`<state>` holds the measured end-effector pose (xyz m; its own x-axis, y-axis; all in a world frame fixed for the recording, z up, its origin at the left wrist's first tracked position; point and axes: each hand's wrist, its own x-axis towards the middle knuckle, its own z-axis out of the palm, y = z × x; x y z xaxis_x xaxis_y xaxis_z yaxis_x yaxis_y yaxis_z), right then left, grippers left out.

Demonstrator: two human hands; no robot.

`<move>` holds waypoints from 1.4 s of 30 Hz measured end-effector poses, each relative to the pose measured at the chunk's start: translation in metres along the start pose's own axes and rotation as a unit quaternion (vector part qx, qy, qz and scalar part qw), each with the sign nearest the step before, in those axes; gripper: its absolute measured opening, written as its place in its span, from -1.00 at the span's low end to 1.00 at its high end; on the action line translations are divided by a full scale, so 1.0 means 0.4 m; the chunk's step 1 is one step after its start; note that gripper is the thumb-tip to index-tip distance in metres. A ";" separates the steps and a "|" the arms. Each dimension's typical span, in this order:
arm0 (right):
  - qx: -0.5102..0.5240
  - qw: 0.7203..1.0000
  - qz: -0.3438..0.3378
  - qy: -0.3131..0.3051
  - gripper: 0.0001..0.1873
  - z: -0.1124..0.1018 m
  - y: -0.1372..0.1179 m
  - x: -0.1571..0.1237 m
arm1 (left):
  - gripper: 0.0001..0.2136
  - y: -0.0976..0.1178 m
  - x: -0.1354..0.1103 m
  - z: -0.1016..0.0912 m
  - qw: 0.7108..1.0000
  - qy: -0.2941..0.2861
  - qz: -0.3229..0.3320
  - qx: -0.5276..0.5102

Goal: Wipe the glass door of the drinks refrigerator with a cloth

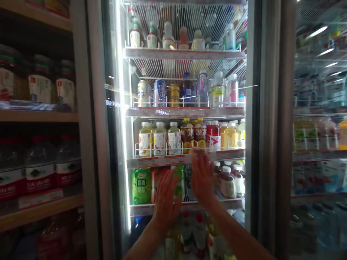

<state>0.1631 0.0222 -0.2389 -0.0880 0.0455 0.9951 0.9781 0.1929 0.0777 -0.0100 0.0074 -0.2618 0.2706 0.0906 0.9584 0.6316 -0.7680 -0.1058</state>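
My left hand [166,195] is raised in front of the lower shelves of a lit drinks fridge, its fingers stretched out and nothing held. Higher and to its right, my right hand [202,178] is also flat with extended fingers, slightly blurred, and holds nothing. Behind my left hand stand a green bottle [142,186] and another green-labelled bottle [179,180], partly covered. Dark-capped and white-capped bottles, such as a brown one [227,183], are right of my right hand. Above are pale tea bottles [174,139] and brown iced-tea bottles [200,133]. Whether my hands touch anything is unclear.
Upper fridge shelves hold cans [159,93] and bottles behind a wire guard. A bright light strip [121,119] runs down the left side. Wooden shelving with water bottles [40,162] stands at left. A metal frame [279,144] separates another stocked fridge at right.
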 end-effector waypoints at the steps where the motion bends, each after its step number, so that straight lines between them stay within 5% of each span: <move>1: 0.020 0.999 -0.017 -0.019 -0.24 0.007 -0.042 0.003 | -0.43 0.012 0.022 0.001 0.999 0.005 -0.003 -0.040; 4: 0.083 0.993 -0.054 -0.057 -0.27 -0.005 -0.080 -0.009 | -0.48 0.042 0.086 0.020 0.992 0.013 -0.033 -0.120; 8: 0.110 0.980 -0.141 -0.086 -0.30 -0.069 0.056 -0.032 | -0.52 0.069 0.144 0.069 0.996 0.027 -0.050 -0.069; 12: 0.004 0.998 -0.060 0.036 -0.35 -0.086 0.213 -0.007 | -0.54 0.105 0.197 0.141 0.998 0.033 -0.014 0.044; 16: -0.064 0.994 -0.041 0.075 -0.41 -0.056 0.259 0.031 | -0.63 0.110 0.235 0.201 0.992 0.051 0.053 0.101; 20: -0.065 0.996 -0.032 0.056 -0.43 -0.051 0.249 0.033 | -0.63 -0.015 0.192 0.122 0.984 0.069 0.062 0.154; 25: -0.073 0.995 -0.030 0.059 -0.42 -0.051 0.251 0.014 | -0.50 -0.229 0.150 -0.062 0.955 0.180 -0.109 0.210; 28: -0.085 0.994 -0.030 0.068 -0.40 -0.044 0.250 0.009 | -0.46 -0.182 0.167 -0.033 0.961 0.185 -0.104 0.176; 31: -0.079 0.993 -0.052 0.073 -0.38 -0.042 0.236 0.034 | -0.47 -0.030 0.182 0.088 0.986 0.098 0.063 0.123; 34: -0.074 0.993 -0.059 0.068 -0.40 -0.042 0.217 0.098 | -0.55 0.066 0.194 0.169 0.971 0.010 0.210 0.111; 37: -0.086 0.993 -0.022 0.079 -0.42 -0.042 0.213 0.161 | -0.56 0.012 0.215 0.124 0.969 0.012 0.178 0.169; 42: -0.077 0.996 0.015 0.050 -0.42 -0.043 0.218 0.179 | -0.49 -0.213 0.279 -0.054 0.963 0.160 -0.027 0.216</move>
<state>0.2454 0.0256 -0.1596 -0.0460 -0.0508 0.9976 0.9981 0.0391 0.0481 -0.0493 0.0694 -0.1400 0.0348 -0.1288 0.9911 0.9006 -0.4258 -0.0869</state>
